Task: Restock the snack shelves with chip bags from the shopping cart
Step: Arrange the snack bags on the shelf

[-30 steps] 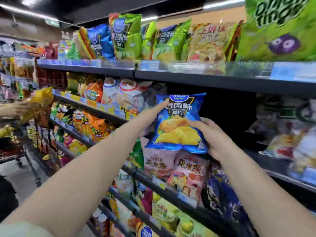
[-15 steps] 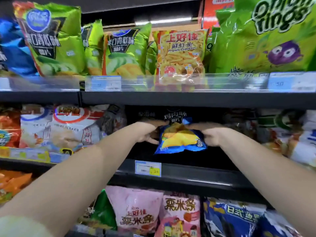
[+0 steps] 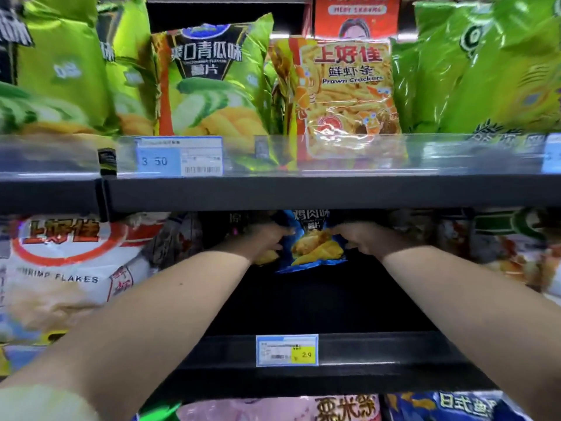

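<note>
Dark shelf (image 3: 318, 302), blue chip bag (image 3: 315, 253) at back, shrimp flakes bag (image 3: 60, 268) left

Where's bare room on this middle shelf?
Bare shelf floor from the 2.9 price tag back to the blue chip bag in the left hand and right hand, between the shrimp flakes bag and blurred bags at right. Upper shelf: packed.

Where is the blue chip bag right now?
The blue bag is centre frame in the head view, far back on the middle shelf, held between the left hand and right hand, below the prawn crackers.
</note>
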`<control>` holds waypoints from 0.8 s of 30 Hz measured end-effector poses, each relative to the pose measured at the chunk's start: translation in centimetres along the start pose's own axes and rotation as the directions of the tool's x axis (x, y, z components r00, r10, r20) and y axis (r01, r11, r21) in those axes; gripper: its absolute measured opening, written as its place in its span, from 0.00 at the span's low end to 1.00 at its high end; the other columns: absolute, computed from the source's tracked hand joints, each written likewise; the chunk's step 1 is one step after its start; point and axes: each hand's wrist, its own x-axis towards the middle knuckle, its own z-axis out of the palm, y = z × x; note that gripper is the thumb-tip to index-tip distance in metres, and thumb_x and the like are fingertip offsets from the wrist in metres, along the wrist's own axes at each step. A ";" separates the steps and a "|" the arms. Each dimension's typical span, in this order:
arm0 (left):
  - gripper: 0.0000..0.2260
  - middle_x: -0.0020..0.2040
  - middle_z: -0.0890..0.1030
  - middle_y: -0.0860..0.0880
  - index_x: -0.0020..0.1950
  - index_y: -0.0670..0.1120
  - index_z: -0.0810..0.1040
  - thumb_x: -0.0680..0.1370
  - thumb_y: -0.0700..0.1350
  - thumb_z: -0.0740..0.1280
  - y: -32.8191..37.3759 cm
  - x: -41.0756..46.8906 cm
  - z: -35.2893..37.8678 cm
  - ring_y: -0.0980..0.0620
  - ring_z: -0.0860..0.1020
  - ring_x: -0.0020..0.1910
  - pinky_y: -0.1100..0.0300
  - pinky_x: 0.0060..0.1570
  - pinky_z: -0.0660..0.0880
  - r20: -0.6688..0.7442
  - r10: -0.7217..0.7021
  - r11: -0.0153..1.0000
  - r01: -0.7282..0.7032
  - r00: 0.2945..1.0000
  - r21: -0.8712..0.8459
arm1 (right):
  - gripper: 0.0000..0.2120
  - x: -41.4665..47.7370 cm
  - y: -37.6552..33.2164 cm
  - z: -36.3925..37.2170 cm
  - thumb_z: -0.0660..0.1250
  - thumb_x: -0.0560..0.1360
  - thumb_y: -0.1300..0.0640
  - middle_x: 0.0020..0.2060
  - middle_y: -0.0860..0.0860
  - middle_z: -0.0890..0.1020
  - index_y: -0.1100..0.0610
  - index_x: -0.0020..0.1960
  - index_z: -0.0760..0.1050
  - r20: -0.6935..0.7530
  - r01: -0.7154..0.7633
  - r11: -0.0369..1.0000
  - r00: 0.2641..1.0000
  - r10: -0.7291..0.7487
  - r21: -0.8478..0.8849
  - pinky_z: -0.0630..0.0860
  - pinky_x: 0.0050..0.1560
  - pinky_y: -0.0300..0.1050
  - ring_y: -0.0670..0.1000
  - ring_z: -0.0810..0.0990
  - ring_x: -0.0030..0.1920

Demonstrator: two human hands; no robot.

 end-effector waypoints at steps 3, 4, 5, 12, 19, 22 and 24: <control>0.09 0.55 0.75 0.43 0.52 0.46 0.73 0.79 0.32 0.65 -0.6 1.0 0.3 0.50 0.74 0.45 0.58 0.42 0.71 -0.038 0.076 0.997 -0.077 0.996 -0.025 | 0.10 0.1 0.2 -0.2 0.69 0.76 0.59 0.58 0.55 0.80 0.61 0.56 0.77 0.059 -0.002 0.999 0.998 0.005 -0.051 0.71 0.53 0.43 0.51 0.76 0.55; 0.12 0.50 0.74 0.46 0.47 0.47 0.70 0.78 0.31 0.66 -1.0 1.3 0.4 0.51 0.73 0.42 0.58 0.41 0.73 -0.074 0.129 0.991 -0.130 0.989 -0.013 | 0.11 0.1 0.5 -0.2 0.71 0.74 0.58 0.56 0.54 0.80 0.61 0.55 0.78 0.102 0.000 0.996 0.995 0.009 -0.086 0.70 0.51 0.43 0.51 0.76 0.56; 0.14 0.47 0.74 0.49 0.47 0.48 0.70 0.76 0.30 0.68 -1.4 1.9 0.5 0.50 0.74 0.44 0.54 0.43 0.76 -0.106 0.192 0.981 -0.189 0.976 0.037 | 0.15 0.1 0.7 -0.3 0.73 0.72 0.57 0.56 0.53 0.81 0.61 0.57 0.79 0.129 0.006 0.993 0.992 0.009 -0.116 0.71 0.51 0.43 0.51 0.77 0.57; 0.21 0.62 0.78 0.46 0.68 0.45 0.73 0.76 0.42 0.73 -2.3 3.5 -0.9 0.47 0.77 0.60 0.61 0.59 0.71 -0.049 0.343 0.831 -0.278 0.938 0.482 | 0.33 1.4 1.6 0.5 0.83 0.54 0.47 0.51 0.54 0.84 0.60 0.55 0.80 0.051 0.066 0.982 0.997 -0.058 -0.177 0.79 0.56 0.48 0.54 0.82 0.52; 0.32 0.68 0.74 0.42 0.78 0.43 0.61 0.76 0.35 0.69 -2.0 2.3 -3.3 0.45 0.73 0.66 0.63 0.57 0.68 0.103 0.196 0.759 -0.217 0.975 0.614 | 0.53 2.6 2.6 1.1 0.84 0.39 0.39 0.54 0.54 0.83 0.59 0.61 0.77 0.156 0.140 0.982 0.980 -0.120 -0.124 0.79 0.59 0.53 0.54 0.83 0.52; 0.36 0.59 0.78 0.40 0.78 0.42 0.61 0.73 0.33 0.72 -2.5 2.5 -3.4 0.46 0.77 0.57 0.55 0.59 0.73 0.106 0.211 0.793 -0.234 0.972 0.563 | 0.43 1.1 1.9 0.7 0.84 0.47 0.45 0.52 0.55 0.83 0.61 0.58 0.78 0.073 0.134 0.987 0.989 -0.127 -0.091 0.80 0.56 0.51 0.54 0.83 0.51; 0.34 0.60 0.78 0.41 0.76 0.43 0.65 0.72 0.35 0.73 -2.8 2.6 -3.2 0.45 0.78 0.58 0.57 0.59 0.74 0.066 0.239 0.788 -0.233 0.969 0.569 | 0.34 0.9 1.8 -0.1 0.83 0.58 0.51 0.54 0.55 0.82 0.62 0.59 0.77 0.000 0.095 0.993 0.995 -0.095 -0.075 0.79 0.54 0.46 0.54 0.82 0.52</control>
